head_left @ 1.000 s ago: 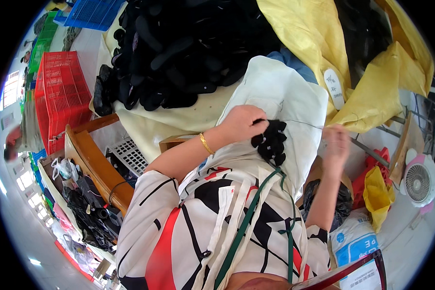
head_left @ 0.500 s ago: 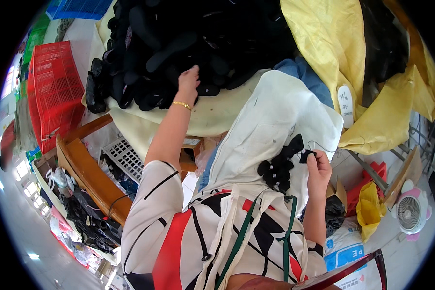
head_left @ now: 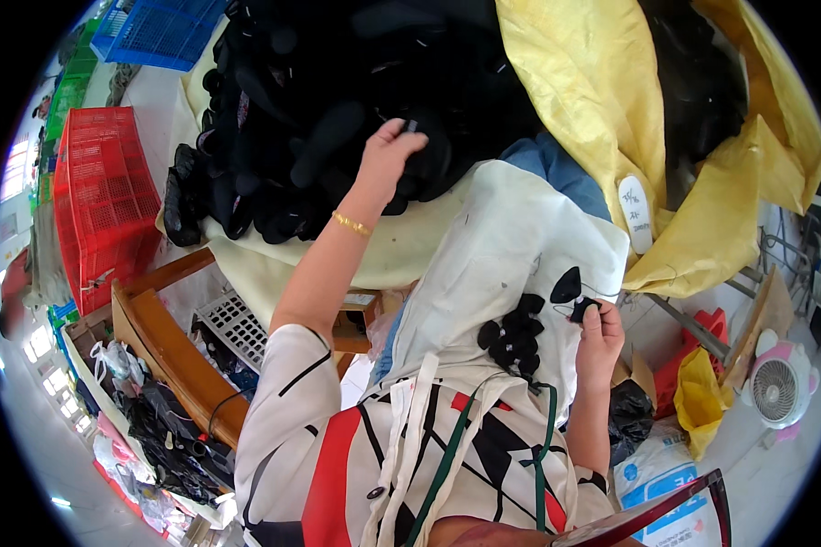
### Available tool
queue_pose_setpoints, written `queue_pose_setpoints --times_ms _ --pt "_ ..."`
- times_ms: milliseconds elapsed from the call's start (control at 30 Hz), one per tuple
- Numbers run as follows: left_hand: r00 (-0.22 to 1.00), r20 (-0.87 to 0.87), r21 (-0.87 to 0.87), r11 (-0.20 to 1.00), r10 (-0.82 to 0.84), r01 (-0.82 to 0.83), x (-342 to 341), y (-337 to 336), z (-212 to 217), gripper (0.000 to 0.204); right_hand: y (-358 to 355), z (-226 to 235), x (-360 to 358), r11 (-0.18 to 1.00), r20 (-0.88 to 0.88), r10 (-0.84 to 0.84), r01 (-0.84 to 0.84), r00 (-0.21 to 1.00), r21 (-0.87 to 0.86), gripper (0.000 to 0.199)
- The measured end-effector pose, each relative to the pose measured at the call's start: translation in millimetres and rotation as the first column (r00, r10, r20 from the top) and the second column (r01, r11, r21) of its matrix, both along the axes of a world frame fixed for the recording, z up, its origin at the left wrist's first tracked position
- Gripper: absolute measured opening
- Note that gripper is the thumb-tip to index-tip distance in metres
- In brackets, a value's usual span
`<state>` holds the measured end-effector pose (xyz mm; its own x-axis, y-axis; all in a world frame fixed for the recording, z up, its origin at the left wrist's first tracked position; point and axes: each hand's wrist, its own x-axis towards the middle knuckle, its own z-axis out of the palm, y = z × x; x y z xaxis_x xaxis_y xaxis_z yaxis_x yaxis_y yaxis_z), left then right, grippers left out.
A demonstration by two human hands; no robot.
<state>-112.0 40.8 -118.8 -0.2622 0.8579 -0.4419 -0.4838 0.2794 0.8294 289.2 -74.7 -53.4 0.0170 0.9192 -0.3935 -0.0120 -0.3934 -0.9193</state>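
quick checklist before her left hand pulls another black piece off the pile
1. Left hand on the pile of black pieces: ok, fingers touch one.
2. Grip closed on that piece: cannot tell.
3. Right hand holds a small black piece: ok.
4. White cloth on the lap has bare room: ok.
5. Cluster of black pieces sits on the cloth: ok.
6. Thread or wire at the right hand: cannot tell.

left hand (head_left: 388, 157) reaches black pile (head_left: 337, 100); right hand (head_left: 600, 333) pinches piece (head_left: 581, 308).
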Motion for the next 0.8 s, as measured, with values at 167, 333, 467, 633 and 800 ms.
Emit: queue_pose_setpoints --times_ms 167,333,467,633,800 --pt "0.258 -0.870 -0.001 0.526 -0.419 0.851 48 -58 141 0.009 -1 12 10 0.991 -0.162 -0.091 0.105 0.983 0.083 0.011" --pt "-0.416 -0.855 -0.447 0.031 -0.310 0.894 75 -141 157 0.010 -13 17 21 0.981 -0.177 -0.181 0.190 0.967 0.032 0.010" --pt "-0.284 -0.668 -0.478 0.104 -0.688 0.872 98 -166 121 0.022 -24 7 22 0.983 -0.329 -0.134 0.168 0.935 0.078 0.012" --pt "0.734 0.084 -0.295 0.687 -0.674 0.664 138 -175 86 0.031 -33 14 13 0.987 -0.276 -0.152 0.159 0.949 0.003 0.014" --pt "0.869 0.385 -0.190 0.894 -0.312 0.405 171 -183 85 0.040 -46 5 -18 0.984 -0.323 -0.151 0.109 0.934 -0.142 0.016"
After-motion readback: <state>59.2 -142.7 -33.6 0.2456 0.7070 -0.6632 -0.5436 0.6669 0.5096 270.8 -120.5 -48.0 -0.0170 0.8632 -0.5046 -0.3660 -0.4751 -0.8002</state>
